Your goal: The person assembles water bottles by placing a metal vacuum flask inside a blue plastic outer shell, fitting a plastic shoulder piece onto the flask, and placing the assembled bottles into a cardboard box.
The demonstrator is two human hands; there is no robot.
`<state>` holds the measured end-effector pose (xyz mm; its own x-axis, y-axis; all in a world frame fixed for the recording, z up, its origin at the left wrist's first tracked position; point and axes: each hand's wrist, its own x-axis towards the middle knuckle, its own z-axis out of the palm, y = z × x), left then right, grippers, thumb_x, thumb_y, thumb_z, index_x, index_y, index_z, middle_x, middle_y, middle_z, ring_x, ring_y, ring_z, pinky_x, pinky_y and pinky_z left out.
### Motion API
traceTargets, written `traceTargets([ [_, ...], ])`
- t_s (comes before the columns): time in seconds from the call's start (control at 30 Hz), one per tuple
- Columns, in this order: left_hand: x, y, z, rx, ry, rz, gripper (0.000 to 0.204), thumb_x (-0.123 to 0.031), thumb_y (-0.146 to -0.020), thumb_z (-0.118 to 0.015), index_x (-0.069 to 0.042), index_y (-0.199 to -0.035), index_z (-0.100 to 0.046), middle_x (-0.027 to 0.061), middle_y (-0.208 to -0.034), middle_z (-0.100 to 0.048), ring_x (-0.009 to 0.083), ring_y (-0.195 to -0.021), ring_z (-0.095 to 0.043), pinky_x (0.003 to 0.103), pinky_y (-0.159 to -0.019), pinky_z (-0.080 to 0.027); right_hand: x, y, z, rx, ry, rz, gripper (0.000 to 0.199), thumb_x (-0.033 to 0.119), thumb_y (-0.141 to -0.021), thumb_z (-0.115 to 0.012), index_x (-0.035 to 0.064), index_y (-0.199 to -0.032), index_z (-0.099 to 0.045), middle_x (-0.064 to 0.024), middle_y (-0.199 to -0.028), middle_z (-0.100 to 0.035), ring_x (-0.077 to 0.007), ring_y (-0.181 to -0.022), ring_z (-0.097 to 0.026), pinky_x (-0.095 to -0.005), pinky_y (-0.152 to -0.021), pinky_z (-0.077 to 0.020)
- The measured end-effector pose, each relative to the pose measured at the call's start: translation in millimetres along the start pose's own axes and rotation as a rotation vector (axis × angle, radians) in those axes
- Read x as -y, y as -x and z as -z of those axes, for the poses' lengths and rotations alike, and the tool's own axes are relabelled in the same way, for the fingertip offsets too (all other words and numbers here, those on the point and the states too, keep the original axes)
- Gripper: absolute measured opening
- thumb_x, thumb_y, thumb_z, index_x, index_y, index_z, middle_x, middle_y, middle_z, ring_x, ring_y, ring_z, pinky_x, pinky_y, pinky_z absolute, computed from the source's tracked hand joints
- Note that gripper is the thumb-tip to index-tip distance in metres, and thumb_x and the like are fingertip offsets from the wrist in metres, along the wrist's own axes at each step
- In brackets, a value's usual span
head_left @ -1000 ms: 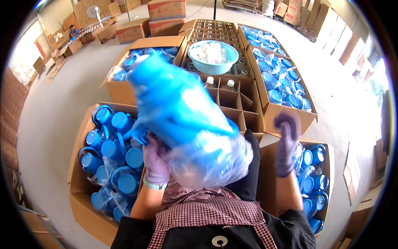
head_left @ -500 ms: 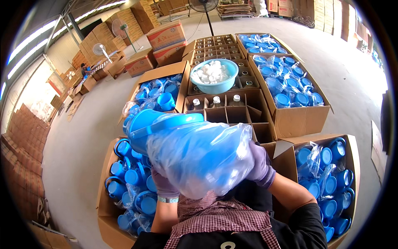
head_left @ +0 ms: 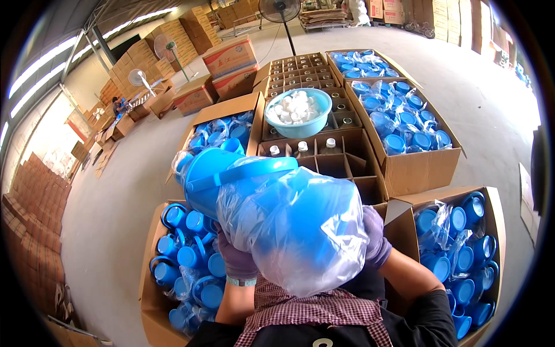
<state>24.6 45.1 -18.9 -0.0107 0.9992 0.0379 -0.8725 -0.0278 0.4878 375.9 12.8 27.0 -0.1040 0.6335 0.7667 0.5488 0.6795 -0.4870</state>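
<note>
A stack of blue plastic cups with handles [head_left: 211, 176] lies aslant in front of my body, most of it wrapped in a clear plastic bag [head_left: 312, 231]. The uncovered cup end points to the far left, and the bagged end is near my apron. My left hand [head_left: 238, 258], in a purple-grey glove, grips the bundle from its lower left side, its fingers partly hidden. On the right, my gloved right hand [head_left: 376, 238] presses round the bagged end, with its fingertips hidden behind the plastic.
Cartons of blue cups stand at near left [head_left: 151, 315], near right [head_left: 500, 254] and far right [head_left: 425, 173]. Ahead, a divided carton [head_left: 370, 179] holds white-capped bottles [head_left: 330, 147]. Behind it, a light-blue basin [head_left: 300, 128] of white caps rests on another bottle carton. A fan [head_left: 280, 10] stands beyond.
The bundle has come slightly down and to the right, with both hands still on it. Its bagged end now sits lower, over my apron.
</note>
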Motion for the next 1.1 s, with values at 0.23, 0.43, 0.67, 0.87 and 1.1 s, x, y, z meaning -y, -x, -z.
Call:
traceTargets([
  [0.23,19,14,-46,-0.102,-0.15,-0.155,0.074,-0.064,-0.105,-0.045,-0.013,-0.159,-0.042,0.0103,-0.161,-0.048,0.0362,-0.145,-0.047,0.056,-0.122,-0.035,-24,23,-65,0.032,-0.828,-0.71,0.035,0.013,-0.101,-0.065,0.0028,-0.134,-0.06,-0.0084,-0.123,-0.07,-0.0179,-0.111,-0.067,-0.0329,-0.096,-0.0563],
  [0.43,-3,8,-27,-0.165,-0.045,0.002,0.066,-0.058,-0.107,-0.042,-0.014,-0.155,-0.048,0.0124,-0.157,-0.052,0.0363,-0.144,-0.048,0.058,-0.119,-0.039,1,-2,-28,0.065,0.024,0.121,0.057,0.018,-0.076,-0.083,0.0053,-0.129,-0.067,-0.0178,-0.115,-0.073,-0.0372,-0.097,-0.073,-0.0436,-0.081,-0.0592],
  [0.67,-7,14,-28,0.047,0.237,0.118,0.064,-0.056,-0.108,-0.041,-0.012,-0.154,-0.049,0.013,-0.156,-0.053,0.0375,-0.141,-0.051,0.056,-0.119,-0.041,-39,-24,-9,0.307,0.005,0.187,0.04,0.026,-0.072,-0.081,0.0068,-0.107,-0.074,-0.011,-0.102,-0.074,-0.0319,-0.086,-0.073,-0.0428,-0.073,-0.0584],
  [0.87,10,22,-76,-0.122,0.073,-0.021,0.067,-0.059,-0.108,-0.043,-0.011,-0.154,-0.048,0.014,-0.155,-0.053,0.0369,-0.14,-0.052,0.056,-0.117,-0.041,-55,2,-48,0.365,-0.795,-0.644,0.053,0.036,-0.096,-0.075,0.0066,-0.138,-0.06,-0.0118,-0.134,-0.066,-0.0288,-0.116,-0.066,-0.0408,-0.097,-0.0555],
  [1.1,21,20,-87,-0.318,-0.388,-0.411,0.04,-0.043,-0.108,-0.059,-0.009,-0.13,-0.061,-0.0074,-0.063,-0.038,0.0057,-0.055,-0.037,0.023,-0.056,-0.036,-20,44,-113,0.086,-1.356,-0.912,0.055,0.035,-0.101,-0.069,0.0063,-0.146,-0.053,-0.0104,-0.143,-0.06,-0.0256,-0.123,-0.062,-0.0385,-0.105,-0.0524],
])
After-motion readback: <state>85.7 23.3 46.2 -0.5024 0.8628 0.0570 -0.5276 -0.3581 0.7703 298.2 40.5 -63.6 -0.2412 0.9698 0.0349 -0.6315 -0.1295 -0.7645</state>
